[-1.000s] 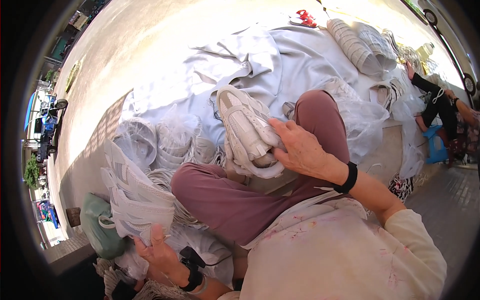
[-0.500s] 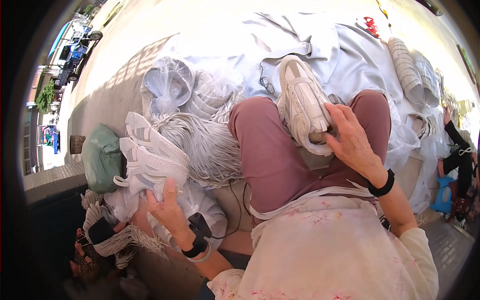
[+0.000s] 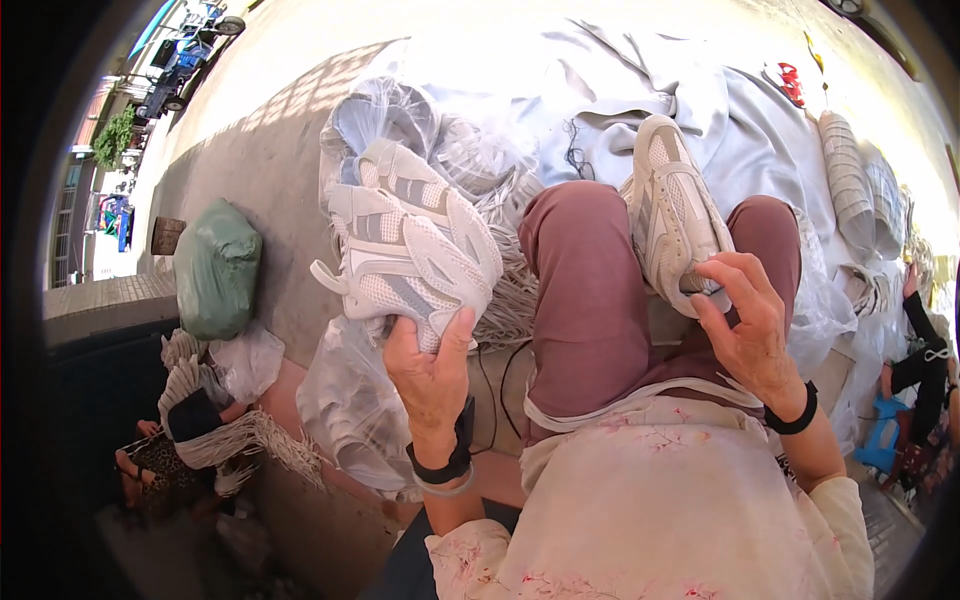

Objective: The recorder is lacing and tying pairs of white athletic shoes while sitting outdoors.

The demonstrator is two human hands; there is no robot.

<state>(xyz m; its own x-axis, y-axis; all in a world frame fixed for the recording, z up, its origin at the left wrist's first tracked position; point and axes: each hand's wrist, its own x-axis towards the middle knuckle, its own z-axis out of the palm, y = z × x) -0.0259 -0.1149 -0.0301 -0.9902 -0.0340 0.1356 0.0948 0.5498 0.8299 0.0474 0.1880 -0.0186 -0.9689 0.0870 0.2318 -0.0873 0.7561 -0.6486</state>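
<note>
My left hand (image 3: 432, 375) grips white-and-grey mesh shoe uppers (image 3: 420, 255), which overlap each other and have a pale loop sticking out at one side. They are held up to the left of my knees. Between my knees stands a beige shoe upper (image 3: 672, 205) with its toe pointing away from me. My right hand (image 3: 745, 325) is at its heel, thumb and index finger curled around the collar edge; the contact at the fingertips is partly hidden. Black bands circle both wrists.
Bundles of pale laces (image 3: 505, 310) and bagged rolls (image 3: 385, 120) lie behind the uppers. A green sack (image 3: 218, 270) stands at left. A grey sheet (image 3: 745, 140) covers the ground ahead, with wrapped rolls (image 3: 847, 185) at right. Other people sit at both sides.
My left hand has brought the white-and-grey uppers up and toward the right, nearer my knees. My right hand's fingers have curled more at the beige upper's heel. The view has shifted left.
</note>
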